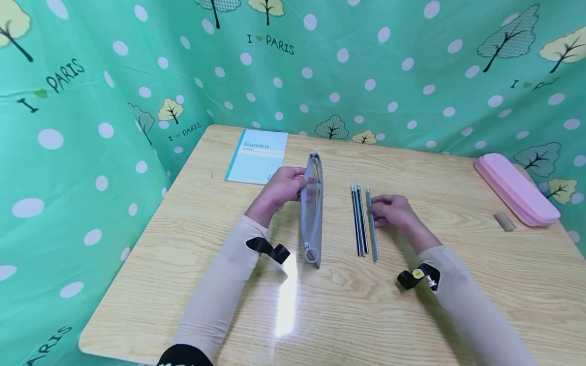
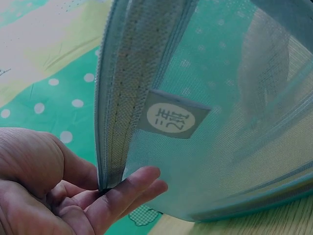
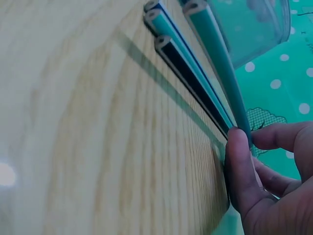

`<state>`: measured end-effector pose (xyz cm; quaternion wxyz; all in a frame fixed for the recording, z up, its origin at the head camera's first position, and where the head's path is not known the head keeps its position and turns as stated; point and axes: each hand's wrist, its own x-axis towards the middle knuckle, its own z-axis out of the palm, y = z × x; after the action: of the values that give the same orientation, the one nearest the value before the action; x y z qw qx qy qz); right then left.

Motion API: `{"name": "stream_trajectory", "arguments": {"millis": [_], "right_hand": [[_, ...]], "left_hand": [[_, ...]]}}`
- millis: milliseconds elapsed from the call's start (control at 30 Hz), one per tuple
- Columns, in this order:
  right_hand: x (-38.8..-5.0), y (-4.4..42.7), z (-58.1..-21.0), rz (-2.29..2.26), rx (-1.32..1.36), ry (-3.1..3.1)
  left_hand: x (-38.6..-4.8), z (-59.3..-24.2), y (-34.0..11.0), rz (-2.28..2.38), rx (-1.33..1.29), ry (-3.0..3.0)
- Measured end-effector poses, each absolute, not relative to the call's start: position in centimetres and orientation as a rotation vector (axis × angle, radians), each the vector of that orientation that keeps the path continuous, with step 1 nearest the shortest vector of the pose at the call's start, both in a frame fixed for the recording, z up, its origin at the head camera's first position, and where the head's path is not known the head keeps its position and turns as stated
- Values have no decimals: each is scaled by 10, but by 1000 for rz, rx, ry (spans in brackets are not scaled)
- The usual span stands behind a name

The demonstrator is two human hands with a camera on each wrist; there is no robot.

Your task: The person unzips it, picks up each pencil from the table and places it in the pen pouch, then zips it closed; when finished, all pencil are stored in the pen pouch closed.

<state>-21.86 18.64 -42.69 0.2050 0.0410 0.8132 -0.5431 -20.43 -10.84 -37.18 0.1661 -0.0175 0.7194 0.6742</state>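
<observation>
Only my left-wrist view reveals the label [image 2: 171, 116] on the zippered mesh pouch [image 1: 316, 218] the left hand [image 1: 285, 186] pinches; at three o'clock, the right hand [image 1: 392, 210] pinches a teal pencil [image 3: 225, 72].

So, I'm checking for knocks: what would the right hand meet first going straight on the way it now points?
Probably the pencil group, just past the blue-green pencil in the right hand; height is unclear, so it might clear them and reach the mesh zip pouch instead.
</observation>
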Motion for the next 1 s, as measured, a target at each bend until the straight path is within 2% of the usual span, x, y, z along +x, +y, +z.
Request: {"name": "stream_trajectory", "arguments": {"millis": [500, 767, 1000], "right_hand": [[-212, 174, -410, -1858, 148, 1961], [-207, 160, -384, -2042, 170, 1742], [-197, 123, -353, -2109, 128, 1719]], "left_hand": [[-205, -373, -109, 1915, -68, 2060], [-206, -373, -107, 1905, -56, 2074], [-205, -374, -107, 1910, -58, 2076]]}}
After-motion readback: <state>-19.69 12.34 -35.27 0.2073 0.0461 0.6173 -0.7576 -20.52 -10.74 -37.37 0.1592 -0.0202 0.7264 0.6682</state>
